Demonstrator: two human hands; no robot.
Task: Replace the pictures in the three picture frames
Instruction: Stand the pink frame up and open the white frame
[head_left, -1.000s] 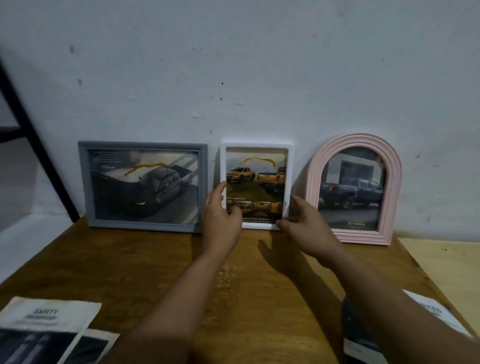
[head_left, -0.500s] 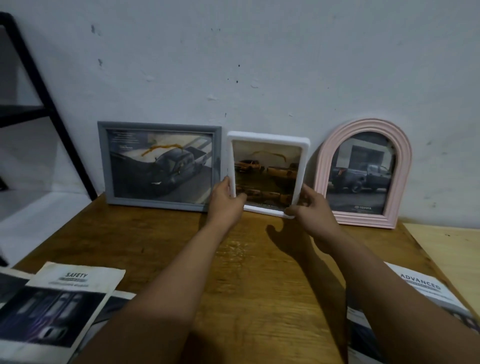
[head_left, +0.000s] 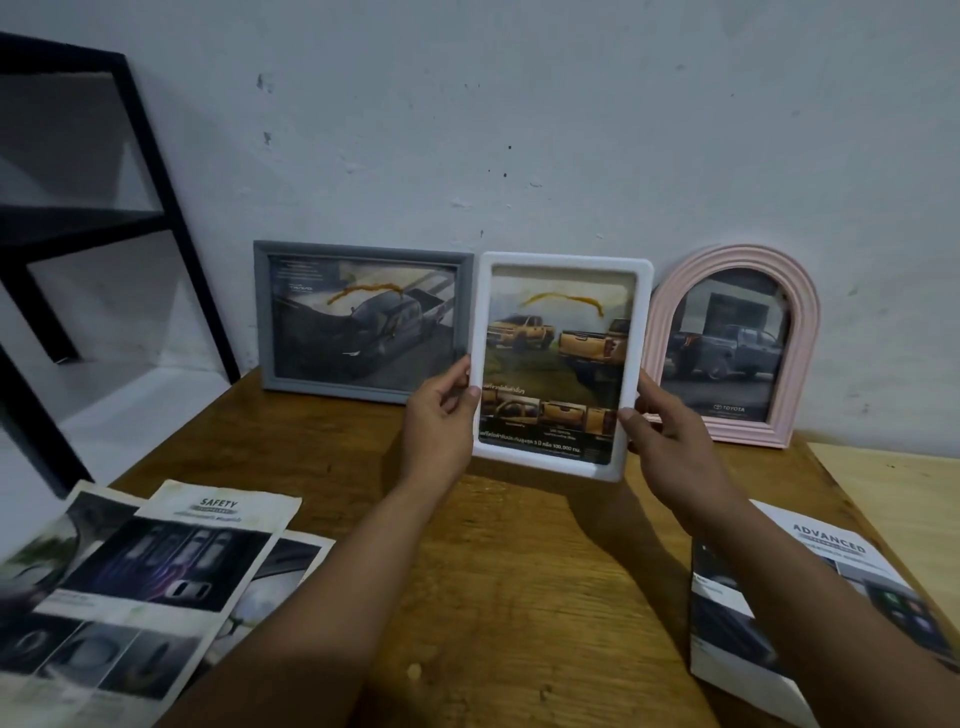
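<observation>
Both hands, left hand (head_left: 439, 415) and right hand (head_left: 670, 436), grip the white frame (head_left: 640, 332) by its side edges, fingers curled round; looks light, stiff, its glazing probably fragile

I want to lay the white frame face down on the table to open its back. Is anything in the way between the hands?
Nothing visible is. The white frame, held by the left hand and right hand, has bare wooden table below it; the SAFETY brochure and ADVANCED brochure lie off to each side.
</observation>
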